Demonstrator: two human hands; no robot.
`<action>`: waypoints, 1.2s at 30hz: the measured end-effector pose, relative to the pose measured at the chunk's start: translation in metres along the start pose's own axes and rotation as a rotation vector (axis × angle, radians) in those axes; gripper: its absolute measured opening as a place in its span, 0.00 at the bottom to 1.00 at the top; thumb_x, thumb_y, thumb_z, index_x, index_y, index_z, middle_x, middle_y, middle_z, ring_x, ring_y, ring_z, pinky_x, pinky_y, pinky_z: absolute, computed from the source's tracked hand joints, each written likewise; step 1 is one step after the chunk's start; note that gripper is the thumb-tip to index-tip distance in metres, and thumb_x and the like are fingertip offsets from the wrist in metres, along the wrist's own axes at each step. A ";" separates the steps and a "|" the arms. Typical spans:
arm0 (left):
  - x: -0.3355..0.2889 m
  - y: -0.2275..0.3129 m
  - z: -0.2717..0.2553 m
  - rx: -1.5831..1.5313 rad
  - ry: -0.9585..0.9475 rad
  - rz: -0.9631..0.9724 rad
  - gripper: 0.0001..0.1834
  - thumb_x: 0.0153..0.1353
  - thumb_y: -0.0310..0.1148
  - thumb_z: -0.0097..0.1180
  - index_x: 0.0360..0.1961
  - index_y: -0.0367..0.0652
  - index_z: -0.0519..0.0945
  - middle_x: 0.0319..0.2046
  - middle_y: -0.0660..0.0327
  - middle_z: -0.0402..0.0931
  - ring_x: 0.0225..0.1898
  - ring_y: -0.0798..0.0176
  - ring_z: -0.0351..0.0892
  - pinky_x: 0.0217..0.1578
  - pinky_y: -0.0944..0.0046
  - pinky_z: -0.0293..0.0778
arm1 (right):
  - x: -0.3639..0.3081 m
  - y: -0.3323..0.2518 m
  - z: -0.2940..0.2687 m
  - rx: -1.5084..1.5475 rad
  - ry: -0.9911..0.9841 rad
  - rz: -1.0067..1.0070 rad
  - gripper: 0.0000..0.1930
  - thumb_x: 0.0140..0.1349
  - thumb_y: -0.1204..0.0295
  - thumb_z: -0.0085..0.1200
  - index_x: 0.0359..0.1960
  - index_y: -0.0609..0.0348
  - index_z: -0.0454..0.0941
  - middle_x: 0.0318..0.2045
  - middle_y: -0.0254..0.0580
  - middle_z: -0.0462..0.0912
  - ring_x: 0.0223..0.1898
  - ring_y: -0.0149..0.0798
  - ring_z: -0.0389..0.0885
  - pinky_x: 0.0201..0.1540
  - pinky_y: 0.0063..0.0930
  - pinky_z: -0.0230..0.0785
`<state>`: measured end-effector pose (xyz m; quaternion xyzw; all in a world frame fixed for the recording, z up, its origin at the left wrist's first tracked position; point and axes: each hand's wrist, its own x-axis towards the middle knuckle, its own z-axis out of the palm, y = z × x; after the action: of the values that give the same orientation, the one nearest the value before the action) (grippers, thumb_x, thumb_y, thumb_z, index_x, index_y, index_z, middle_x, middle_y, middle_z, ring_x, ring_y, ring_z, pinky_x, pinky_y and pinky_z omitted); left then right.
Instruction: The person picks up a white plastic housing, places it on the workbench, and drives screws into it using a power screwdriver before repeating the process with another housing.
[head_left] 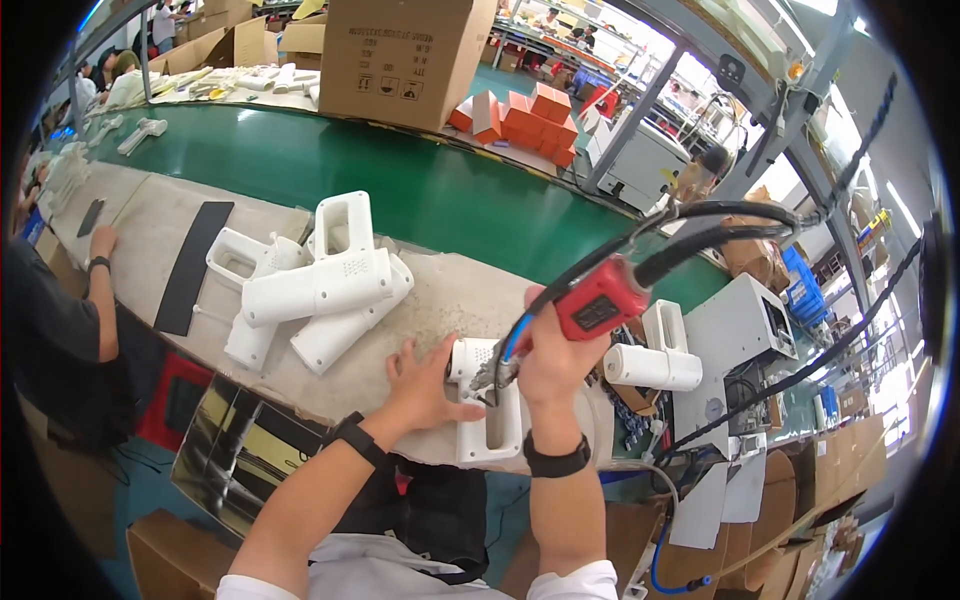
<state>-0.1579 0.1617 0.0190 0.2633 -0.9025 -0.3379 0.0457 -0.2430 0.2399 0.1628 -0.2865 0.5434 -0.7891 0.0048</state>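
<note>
Red plastic covers the power tool [600, 298] that the person's right hand [556, 358] holds, the fingers wrapped closed around its body above the bench [440, 290]. We see black cables [690, 240] running from the tool's upper end towards the right. Its lower end is blurred against the work, so we cannot tell whether the tip touches.

Under it lies the white housing [508, 425], flat at the bench's near edge, its long slot showing, between the 2 hands. The left hand [422, 388] is at the housing's left side, its fingers spread rather than closed, with the thumb lying over the part's edge; we cannot tell how hard it presses. Both wrists wear dark bands.

Left of this work, we find a pile of similar white housings [318, 288], some lying across others, with loop handles towards the belt. Farther left, a black strip [193, 270] lies across the bench. To the right of the tool, 1 more white housing [655, 366] rests near a pale machine [745, 325].

Beyond the bench runs a green belt [270, 145], with a large cardboard box [395, 60] and a stack of orange boxes [525, 122] on its far side. At the far left, we see a co-worker in dark clothing [50, 310], 1 hand on the bench.
</note>
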 end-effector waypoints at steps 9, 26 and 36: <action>-0.031 0.026 0.026 -0.035 0.115 0.046 0.58 0.41 0.50 0.69 0.67 0.37 0.49 0.63 0.47 0.54 0.64 0.42 0.50 0.60 0.34 0.45 | 0.002 0.016 -0.012 -0.013 -0.045 0.006 0.03 0.57 0.78 0.56 0.29 0.64 0.75 0.15 0.33 0.74 0.13 0.25 0.70 0.15 0.18 0.58; 0.024 0.006 0.010 0.000 0.290 0.008 0.52 0.44 0.49 0.67 0.66 0.42 0.54 0.61 0.50 0.57 0.63 0.47 0.53 0.58 0.37 0.47 | 0.003 -0.045 -0.056 0.019 0.065 -0.035 0.06 0.56 0.77 0.55 0.32 0.66 0.72 0.13 0.38 0.72 0.10 0.32 0.71 0.10 0.23 0.62; 0.026 0.001 0.015 -0.009 0.294 0.010 0.50 0.44 0.52 0.66 0.66 0.44 0.56 0.62 0.52 0.56 0.64 0.48 0.51 0.58 0.29 0.44 | -0.001 -0.035 -0.048 0.015 0.066 -0.078 0.06 0.58 0.76 0.53 0.33 0.66 0.71 0.13 0.39 0.72 0.09 0.31 0.69 0.11 0.22 0.61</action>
<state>-0.1843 0.1582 0.0051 0.3050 -0.8860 -0.2993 0.1800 -0.2534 0.2952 0.1808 -0.2811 0.5255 -0.8019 -0.0418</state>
